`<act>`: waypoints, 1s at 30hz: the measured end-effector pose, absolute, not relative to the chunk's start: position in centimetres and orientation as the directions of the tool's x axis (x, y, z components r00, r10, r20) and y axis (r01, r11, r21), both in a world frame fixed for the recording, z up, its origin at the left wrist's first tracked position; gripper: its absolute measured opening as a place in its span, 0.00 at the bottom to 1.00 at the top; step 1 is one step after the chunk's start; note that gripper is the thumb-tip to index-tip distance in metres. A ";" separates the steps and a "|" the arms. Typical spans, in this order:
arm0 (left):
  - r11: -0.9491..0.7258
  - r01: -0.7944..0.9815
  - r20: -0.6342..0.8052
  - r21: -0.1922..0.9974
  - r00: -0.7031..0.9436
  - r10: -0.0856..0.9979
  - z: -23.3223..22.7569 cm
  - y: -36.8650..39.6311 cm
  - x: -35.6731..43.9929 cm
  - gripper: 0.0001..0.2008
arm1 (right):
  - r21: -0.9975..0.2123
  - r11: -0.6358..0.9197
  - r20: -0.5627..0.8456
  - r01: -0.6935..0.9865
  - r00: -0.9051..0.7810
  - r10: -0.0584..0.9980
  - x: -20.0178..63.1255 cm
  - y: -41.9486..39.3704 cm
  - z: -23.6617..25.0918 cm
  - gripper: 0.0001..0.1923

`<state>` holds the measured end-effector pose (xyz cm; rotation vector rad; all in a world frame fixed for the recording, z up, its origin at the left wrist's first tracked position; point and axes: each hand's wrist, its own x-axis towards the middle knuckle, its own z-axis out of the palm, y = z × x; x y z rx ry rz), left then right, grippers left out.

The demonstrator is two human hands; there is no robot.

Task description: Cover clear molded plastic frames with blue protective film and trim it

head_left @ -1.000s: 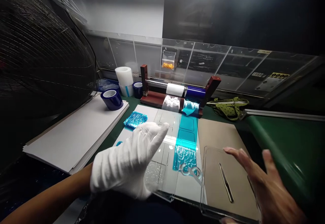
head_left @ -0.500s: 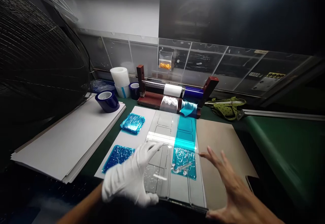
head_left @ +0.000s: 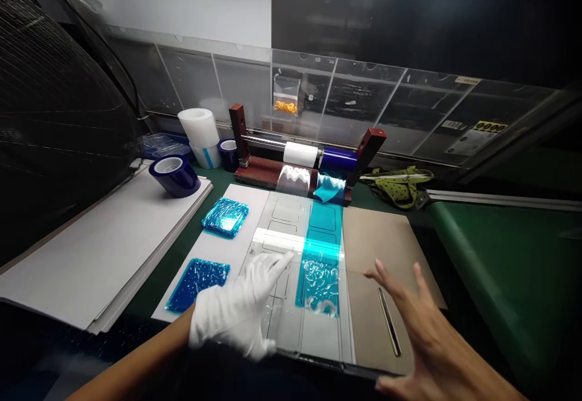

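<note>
My left hand, in a white glove, is over the left part of a clear sheet with black rounded outlines. Its thumb and fingers are apart; I make out nothing between them. To the right, my bare right hand is spread above a brown board, apart from the sheet. A slim metal-looking tool lies on the board beside its fingers. Along the sheet's right side runs a teal film strip, crinkled at its near end. Two film-covered stacks, one teal and one dark blue, sit left of it.
Behind the sheet, a dark red wooden stand carries a white roll and a blue roll. Blue tape rests on stacked white boards. White rolls and a green pouch stand at the back.
My right hand has moved away from the sheet, over the brown board, and the slim tool shows beside it. My left hand has shifted slightly over the sheet. The camera view has turned a little.
</note>
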<state>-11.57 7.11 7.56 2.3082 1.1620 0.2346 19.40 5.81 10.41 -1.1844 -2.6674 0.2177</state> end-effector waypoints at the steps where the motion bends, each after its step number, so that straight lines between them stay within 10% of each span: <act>1: -0.456 0.654 -0.092 0.604 0.625 0.775 7.3 7.0 -12.0 0.61 | -0.272 0.655 0.114 0.705 -0.652 0.750 20.0 5.6 10.3 0.61; 11: -0.368 0.683 -0.242 0.631 0.624 0.743 9.7 6.0 -9.5 0.59 | -0.486 0.658 0.135 0.576 -0.694 0.707 24.5 5.6 6.2 0.63; 18: 0.025 0.924 0.083 0.382 -0.061 0.995 2.1 6.7 -2.7 0.56 | -0.465 0.183 -0.029 0.866 -0.222 0.975 26.4 11.5 0.0 0.62; 23: 0.185 0.712 -0.071 0.677 -0.187 0.980 -0.9 4.0 -1.2 0.52 | -0.478 -0.038 -0.052 0.878 0.015 0.999 27.9 19.4 -8.5 0.59; 30: 0.298 0.317 -0.329 0.900 0.046 0.943 -2.6 0.5 -2.0 0.55 | -0.343 -0.053 -0.179 0.938 -0.010 0.984 28.4 23.3 -11.6 0.57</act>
